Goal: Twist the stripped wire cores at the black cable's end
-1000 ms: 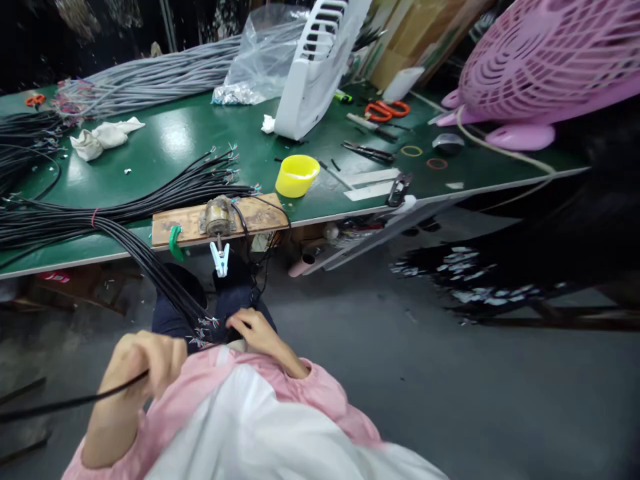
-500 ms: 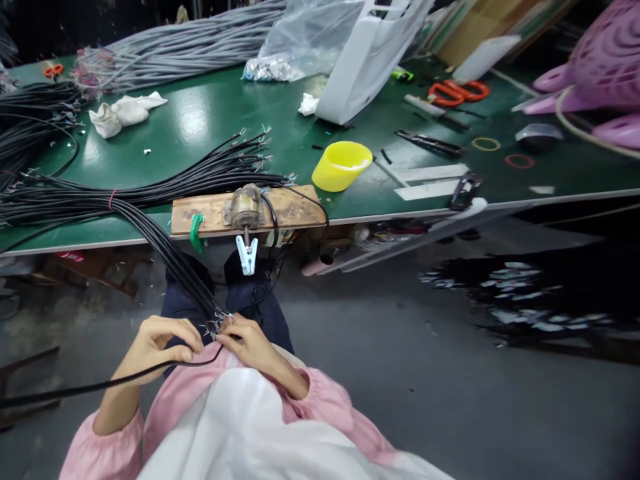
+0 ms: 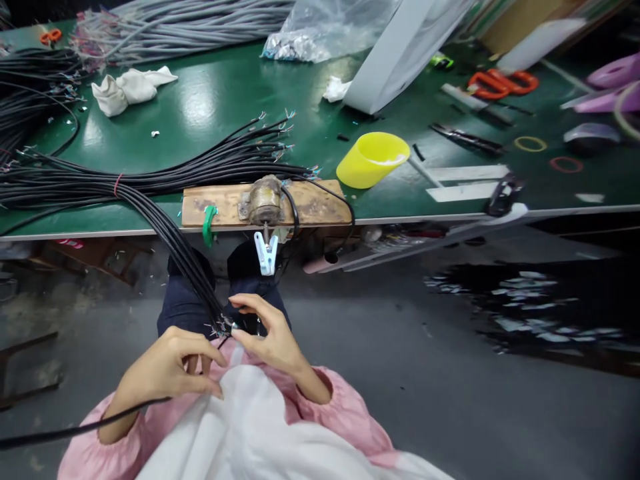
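Note:
My left hand point(image 3: 170, 367) is closed in a pinch on a single black cable point(image 3: 75, 430) that trails off to the lower left. My right hand point(image 3: 267, 333) sits just right of it, fingers curled and pinching the stripped ends of a black cable bundle point(image 3: 170, 240). That bundle hangs from the green table point(image 3: 200, 113) down to my lap. Directly above my hands, a wooden board point(image 3: 315, 203) with a small metal motor point(image 3: 265, 198) sits at the table edge, with a white clip point(image 3: 265, 253) hanging under it.
A yellow cup point(image 3: 373, 159) lies tilted right of the board. More black cables point(image 3: 35, 113) and grey cables point(image 3: 190, 20) fill the left and back. A white rag point(image 3: 127, 88), orange scissors point(image 3: 503, 81), a plastic bag point(image 3: 335, 27) and rubber rings point(image 3: 531, 143) are on the table. Grey floor lies to the right.
The view has tilted down and left. My left hand has dropped lower with its cable, and my right hand has risen slightly at the bundle's ends.

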`<state>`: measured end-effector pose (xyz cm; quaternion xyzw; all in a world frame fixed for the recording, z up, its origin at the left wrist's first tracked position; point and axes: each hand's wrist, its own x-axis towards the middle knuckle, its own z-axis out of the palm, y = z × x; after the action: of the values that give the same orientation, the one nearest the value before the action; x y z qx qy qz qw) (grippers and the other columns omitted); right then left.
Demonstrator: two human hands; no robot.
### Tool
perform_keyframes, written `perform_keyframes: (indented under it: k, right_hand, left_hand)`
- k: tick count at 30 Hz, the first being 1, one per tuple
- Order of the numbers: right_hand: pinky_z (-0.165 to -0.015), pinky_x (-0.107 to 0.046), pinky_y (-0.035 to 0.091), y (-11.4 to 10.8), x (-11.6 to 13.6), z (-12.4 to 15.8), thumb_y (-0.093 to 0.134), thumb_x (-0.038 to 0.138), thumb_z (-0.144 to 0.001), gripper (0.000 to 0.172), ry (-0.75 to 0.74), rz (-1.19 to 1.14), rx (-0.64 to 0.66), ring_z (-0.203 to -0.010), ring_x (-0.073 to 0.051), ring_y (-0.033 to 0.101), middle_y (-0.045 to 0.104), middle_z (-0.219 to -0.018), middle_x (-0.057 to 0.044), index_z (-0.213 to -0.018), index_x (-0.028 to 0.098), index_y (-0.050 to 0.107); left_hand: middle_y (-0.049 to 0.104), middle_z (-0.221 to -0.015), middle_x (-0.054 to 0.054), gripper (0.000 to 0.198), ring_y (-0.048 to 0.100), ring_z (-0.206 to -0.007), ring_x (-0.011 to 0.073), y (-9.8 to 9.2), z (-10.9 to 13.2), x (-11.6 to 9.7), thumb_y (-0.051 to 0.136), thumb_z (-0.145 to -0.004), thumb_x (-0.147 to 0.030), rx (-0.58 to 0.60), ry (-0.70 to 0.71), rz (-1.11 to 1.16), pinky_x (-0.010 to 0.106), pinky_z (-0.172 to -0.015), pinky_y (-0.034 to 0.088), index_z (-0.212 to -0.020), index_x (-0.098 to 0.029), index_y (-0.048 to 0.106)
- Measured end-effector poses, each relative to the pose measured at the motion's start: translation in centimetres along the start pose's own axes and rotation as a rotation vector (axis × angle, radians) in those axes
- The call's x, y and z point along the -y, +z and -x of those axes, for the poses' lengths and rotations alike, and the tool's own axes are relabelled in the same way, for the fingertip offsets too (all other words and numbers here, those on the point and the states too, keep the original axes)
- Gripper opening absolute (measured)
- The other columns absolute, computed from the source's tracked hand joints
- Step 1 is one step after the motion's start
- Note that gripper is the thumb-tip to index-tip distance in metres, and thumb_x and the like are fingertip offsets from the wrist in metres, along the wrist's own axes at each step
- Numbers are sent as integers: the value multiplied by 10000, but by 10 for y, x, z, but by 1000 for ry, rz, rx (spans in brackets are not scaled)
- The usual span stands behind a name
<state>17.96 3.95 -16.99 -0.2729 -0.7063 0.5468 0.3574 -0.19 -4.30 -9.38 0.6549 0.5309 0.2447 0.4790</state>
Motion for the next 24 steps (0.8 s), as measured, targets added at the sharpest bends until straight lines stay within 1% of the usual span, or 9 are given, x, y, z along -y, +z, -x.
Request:
perform_keyframes:
  k: [2, 5, 9, 11, 14, 16, 18, 21, 24]
  right_hand:
    - [-845, -343, 514, -2, 8, -1, 591, 128, -825, 246, -125, 127, -26, -979, -195, 593, 630, -1062, -72, -1044, 228, 638]
    - [-814, -376, 495, -1, 12, -1, 513, 56, -858, 238, -279, 388, -66, -966, -214, 540, 625, -1045, -88, -902, 214, 685]
    - [-796, -429, 469, 5, 9, -4, 589, 201, -883, 112, -258, 661, -79, -993, -269, 499, 620, -1129, -125, -898, 177, 697]
    - [-812, -447, 467, 9, 5, -7, 630, 269, -870, 143, -238, 708, -48, -1028, -290, 496, 605, -1190, -144, -930, 153, 689]
    - [-796, -431, 483, 14, 1, -9, 613, 230, -877, 116, -228, 686, -38, -1024, -287, 511, 618, -1177, -149, -914, 137, 672]
    - [-781, -406, 497, 13, 0, -9, 562, 182, -898, 102, -225, 616, -90, -986, -265, 528, 642, -1106, -136, -872, 145, 653]
    - [-792, -399, 502, 8, 3, -9, 525, 167, -913, 120, -238, 558, -177, -955, -248, 538, 648, -1053, -126, -863, 154, 634]
    - [-777, -367, 503, -4, 14, -8, 518, 152, -918, 106, -263, 497, -295, -885, -217, 560, 650, -950, -106, -892, 162, 621]
    - [-681, -300, 487, -13, 25, -8, 538, 134, -914, 85, -259, 386, -354, -722, -165, 570, 646, -788, -58, -881, 158, 613]
  left_hand:
    - [596, -604, 2, 378, 490, -503, 86, -1, 1, -2, 687, -763, -515, 31, 13, -45, 167, -486, 378, -821, -143, 717]
    - [613, -630, 9, 382, 535, -537, 98, -1, -1, -3, 661, -783, -521, 54, 51, -85, 171, -521, 397, -811, -142, 708]
    - [622, -627, 10, 392, 545, -542, 101, 0, -7, -3, 625, -813, -524, 7, 111, -129, 183, -543, 406, -810, -139, 699]
    - [629, -628, 11, 400, 549, -545, 103, 0, -9, -4, 606, -825, -530, -23, 150, -138, 186, -548, 414, -810, -139, 693]
    - [632, -622, 10, 423, 553, -537, 101, 1, -12, -5, 567, -843, -545, -68, 231, -151, 187, -539, 424, -811, -138, 679]
    - [634, -631, 11, 395, 562, -548, 102, 2, -15, -7, 554, -868, -515, -122, 304, -175, 188, -543, 434, -823, -138, 665]
    - [652, -690, 23, 302, 587, -607, 109, 2, -20, -8, 546, -910, -421, -217, 378, -234, 191, -584, 457, -857, -143, 650]
    - [688, -875, 72, 171, 631, -834, 147, 0, -35, -9, 480, -950, -203, -406, 479, -480, 255, -795, 485, -975, -137, 636]
    - [689, -1029, 107, 249, 605, -1035, 198, -6, -54, -11, 408, -953, -104, -470, 562, -781, 375, -1000, 402, -1101, -113, 608]
